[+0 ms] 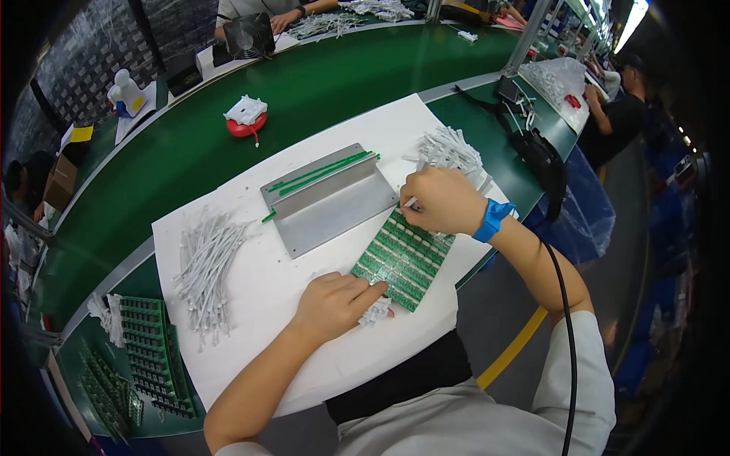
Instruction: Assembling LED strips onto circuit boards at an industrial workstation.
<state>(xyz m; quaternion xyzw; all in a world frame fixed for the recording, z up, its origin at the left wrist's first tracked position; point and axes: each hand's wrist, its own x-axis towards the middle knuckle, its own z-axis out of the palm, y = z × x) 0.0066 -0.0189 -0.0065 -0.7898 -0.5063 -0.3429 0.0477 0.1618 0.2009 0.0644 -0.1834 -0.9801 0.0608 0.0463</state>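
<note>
A green circuit board panel (pixel 403 262) with rows of small parts lies tilted on white sheeting. My left hand (pixel 331 305) is closed at its lower left, index fingertip on the board. Small white pieces (pixel 376 311) stick out of this fist and look like the ends of a bunch of short white cables. Over the panel's far edge, my right hand (pixel 437 199) pinches a small white piece (pixel 411 203), partly hidden by the fingers. Just left of the panel stands a grey metal fixture (pixel 334 209) with an upright ridge and thin green strips (pixel 323 173).
White cables lie in a pile (pixel 207 270) at left and another (pixel 452 148) at far right of the white sheet (pixel 289 327). Stacked boards (pixel 156 353) stand lower left. A red round holder (pixel 247 125) sits on the green belt (pixel 334 83). A black cable (pixel 566 334) crosses my right arm.
</note>
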